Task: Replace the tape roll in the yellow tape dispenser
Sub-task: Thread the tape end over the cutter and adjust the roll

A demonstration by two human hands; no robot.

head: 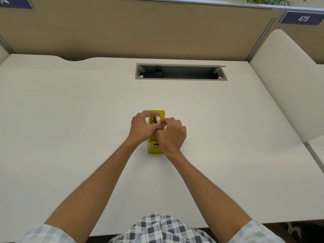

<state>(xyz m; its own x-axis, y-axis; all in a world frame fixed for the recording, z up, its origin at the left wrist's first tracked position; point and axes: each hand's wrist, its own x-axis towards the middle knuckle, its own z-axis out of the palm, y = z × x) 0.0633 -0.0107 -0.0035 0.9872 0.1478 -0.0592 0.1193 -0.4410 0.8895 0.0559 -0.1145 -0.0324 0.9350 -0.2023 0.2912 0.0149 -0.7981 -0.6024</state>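
The yellow tape dispenser (154, 149) stands lengthwise on the white desk (70, 120), near the middle. A pale tape roll (157, 120) with a dark hub sits upright in the dispenser's far half. My left hand (141, 127) grips the roll from the left, fingers curled over its top. From the right, my right hand (172, 135) pinches at the roll's near edge with its fingertips. The two hands hide the dispenser's middle; its cutter end shows near me.
An open cable tray (180, 71) with a black plug is recessed in the desk's far side. A tan partition (140, 28) stands behind it, and a cream side panel (289, 81) rises at the right. The desk's near edge runs just before my checked shirt.
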